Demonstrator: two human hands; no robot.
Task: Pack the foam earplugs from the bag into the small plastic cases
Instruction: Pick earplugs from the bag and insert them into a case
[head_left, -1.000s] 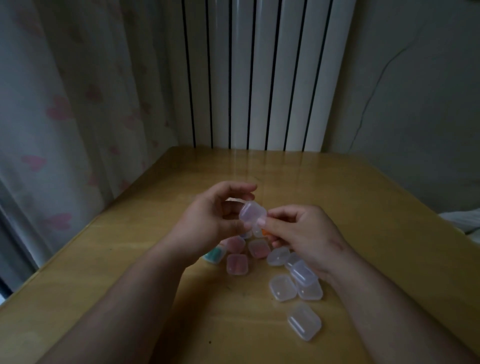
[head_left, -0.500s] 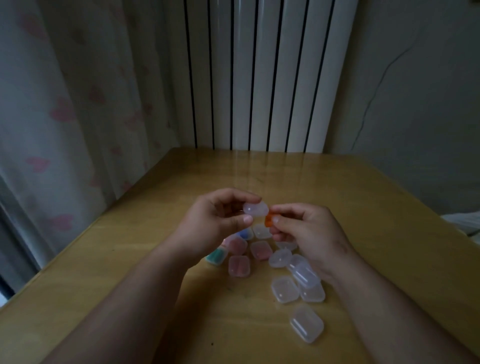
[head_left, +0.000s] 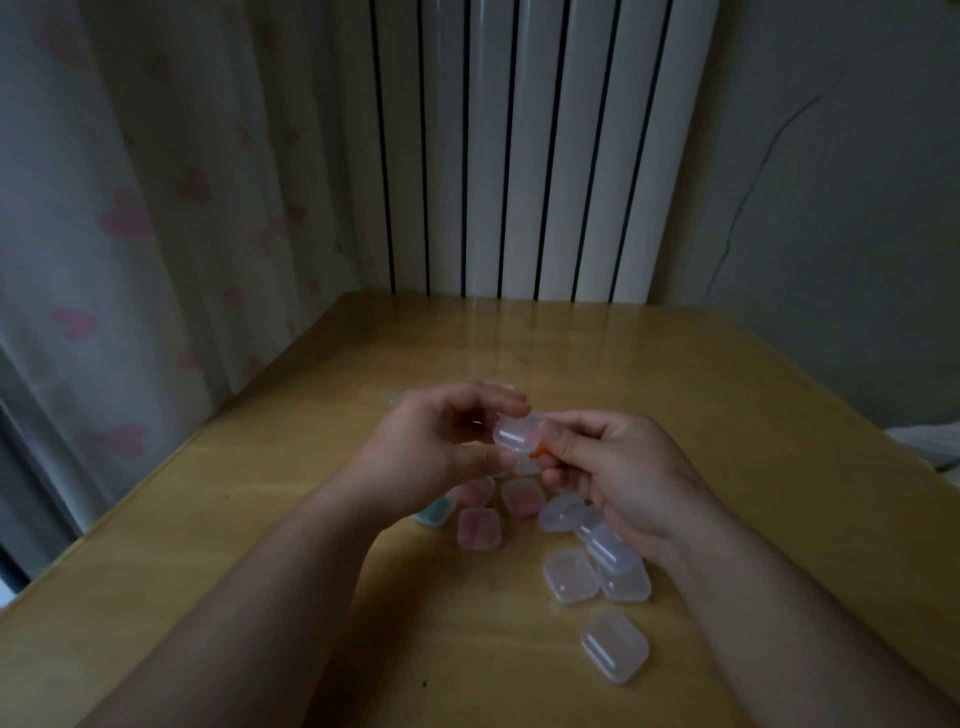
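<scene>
Right now your left hand (head_left: 431, 452) curls thumb and forefinger round a small clear plastic case (head_left: 513, 434), glossy and round-cornered, and holds it above the table in front of you. Your right hand (head_left: 618, 467) meets it from the other side with bent fingers, pinching an orange foam earplug (head_left: 536, 451). Only the earplug's soft tip shows, just under the case's lower edge. You cannot tell whether the lid stands open.

Beneath your hands lie more cases, all squarish with rounded corners:
- Three pink-tinted translucent cases (head_left: 479, 527) sit close together.
- A teal-tinted case (head_left: 434, 514) is half hidden under your left wrist.
- A cluster of frosted clear cases (head_left: 570, 576) lies beside your right wrist, with one tilted on top of the others.
- A lone clear case (head_left: 615, 644) lies nearest you, a little apart from the cluster.

The whole scatter sits around the middle of the smooth, varnished yellow wooden table (head_left: 727, 415), well apart from its left, right and far edges.

Behind the far edge stands a white ribbed radiator (head_left: 519, 156). A sheer curtain with pink hearts (head_left: 130, 218) hangs to your left. To your right, a dull grey wall (head_left: 857, 234) carries a thin crack.
</scene>
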